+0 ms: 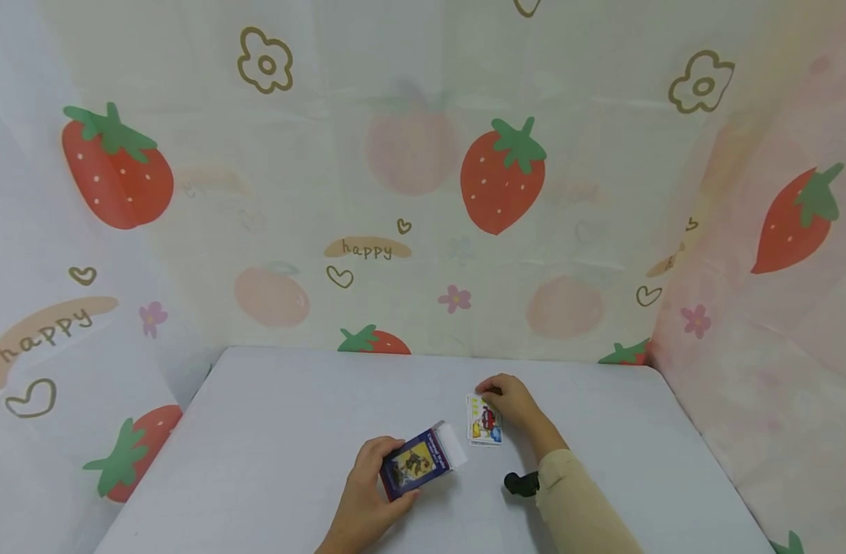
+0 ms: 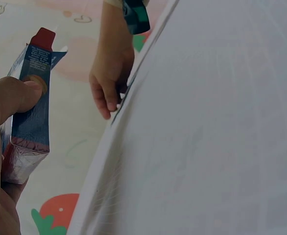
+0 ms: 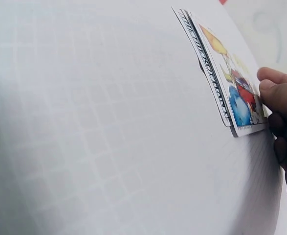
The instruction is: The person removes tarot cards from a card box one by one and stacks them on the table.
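In the head view my left hand [image 1: 371, 477] grips a dark blue card box [image 1: 412, 465] with a picture on its front. The box is tilted, its white end flap raised toward the right. The left wrist view shows the thumb pressed on the box's narrow side [image 2: 32, 125]. My right hand [image 1: 516, 404] is at the far right edge of a small stack of picture cards [image 1: 483, 427], pinching it there. In the right wrist view the top card's colourful picture [image 3: 238, 88] faces up, with lettered card edges showing under it.
A white-covered table [image 1: 291, 431] lies under both hands. Behind it hangs a pale curtain [image 1: 423, 254] printed with strawberries, with more cloth at both sides. A black strap piece [image 1: 521, 485] sticks out at the right sleeve [image 1: 578, 500].
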Action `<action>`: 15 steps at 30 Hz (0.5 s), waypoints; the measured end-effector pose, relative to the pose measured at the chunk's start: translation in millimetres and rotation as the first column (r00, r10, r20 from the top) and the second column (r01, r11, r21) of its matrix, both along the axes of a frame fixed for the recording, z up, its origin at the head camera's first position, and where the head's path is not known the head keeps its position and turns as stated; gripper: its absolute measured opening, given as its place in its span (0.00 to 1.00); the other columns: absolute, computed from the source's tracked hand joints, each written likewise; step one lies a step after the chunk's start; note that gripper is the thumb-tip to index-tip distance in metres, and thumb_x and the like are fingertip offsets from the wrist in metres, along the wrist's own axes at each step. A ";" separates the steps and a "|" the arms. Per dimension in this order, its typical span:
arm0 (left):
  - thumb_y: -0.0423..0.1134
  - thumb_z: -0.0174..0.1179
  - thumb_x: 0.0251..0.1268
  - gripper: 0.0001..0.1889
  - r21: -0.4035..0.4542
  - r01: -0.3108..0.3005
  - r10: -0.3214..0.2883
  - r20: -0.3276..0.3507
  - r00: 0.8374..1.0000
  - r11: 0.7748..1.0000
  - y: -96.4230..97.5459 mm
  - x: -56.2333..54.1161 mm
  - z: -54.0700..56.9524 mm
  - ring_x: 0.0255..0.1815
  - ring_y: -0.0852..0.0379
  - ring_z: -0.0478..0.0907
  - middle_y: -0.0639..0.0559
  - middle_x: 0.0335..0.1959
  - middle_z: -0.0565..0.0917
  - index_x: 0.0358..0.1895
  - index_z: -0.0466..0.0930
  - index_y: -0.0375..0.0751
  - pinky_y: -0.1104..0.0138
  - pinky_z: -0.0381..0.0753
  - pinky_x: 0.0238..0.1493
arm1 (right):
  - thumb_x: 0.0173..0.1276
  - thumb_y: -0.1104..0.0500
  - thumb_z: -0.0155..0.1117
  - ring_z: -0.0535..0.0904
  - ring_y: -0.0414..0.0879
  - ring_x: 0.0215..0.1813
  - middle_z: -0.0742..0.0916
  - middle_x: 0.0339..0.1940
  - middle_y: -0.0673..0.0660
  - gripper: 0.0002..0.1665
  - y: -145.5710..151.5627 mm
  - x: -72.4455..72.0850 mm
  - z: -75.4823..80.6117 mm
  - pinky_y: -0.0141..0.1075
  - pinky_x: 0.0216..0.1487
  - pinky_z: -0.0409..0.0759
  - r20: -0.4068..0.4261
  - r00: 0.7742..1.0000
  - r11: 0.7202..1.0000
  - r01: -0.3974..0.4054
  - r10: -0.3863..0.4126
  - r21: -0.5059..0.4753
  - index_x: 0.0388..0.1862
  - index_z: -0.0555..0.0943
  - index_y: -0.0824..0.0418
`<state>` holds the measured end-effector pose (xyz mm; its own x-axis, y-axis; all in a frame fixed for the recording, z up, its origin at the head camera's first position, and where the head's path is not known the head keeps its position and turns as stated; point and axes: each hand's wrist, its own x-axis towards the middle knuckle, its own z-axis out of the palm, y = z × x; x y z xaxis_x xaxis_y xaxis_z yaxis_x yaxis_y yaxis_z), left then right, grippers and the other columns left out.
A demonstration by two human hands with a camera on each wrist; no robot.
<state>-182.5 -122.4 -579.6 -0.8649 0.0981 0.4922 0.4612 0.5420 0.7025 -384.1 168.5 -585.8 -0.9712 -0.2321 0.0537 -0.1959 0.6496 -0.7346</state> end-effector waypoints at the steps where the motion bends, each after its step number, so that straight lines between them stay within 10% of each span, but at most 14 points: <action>1: 0.39 0.82 0.47 0.40 0.004 -0.001 0.001 0.003 1.000 1.000 0.0 0.1 0.2 0.62 0.60 0.73 0.60 0.63 0.73 0.66 0.72 0.51 0.63 0.78 0.64 | 0.73 0.65 0.65 0.80 0.46 0.48 0.87 0.45 0.53 0.07 0.2 -0.2 -0.3 0.46 0.55 0.80 -0.005 1.000 1.000 0.001 -0.001 -0.001 0.45 0.88 0.57; 15: 0.39 0.82 0.46 0.41 0.031 -0.002 0.002 0.010 1.000 1.000 -0.2 1.0 1.1 0.62 0.60 0.73 0.60 0.63 0.73 0.66 0.72 0.54 0.62 0.79 0.64 | 0.74 0.59 0.66 0.77 0.46 0.47 0.85 0.44 0.51 0.08 -3.0 15.0 15.9 0.43 0.51 0.76 -0.051 0.998 0.997 0.045 -0.048 -0.059 0.49 0.87 0.55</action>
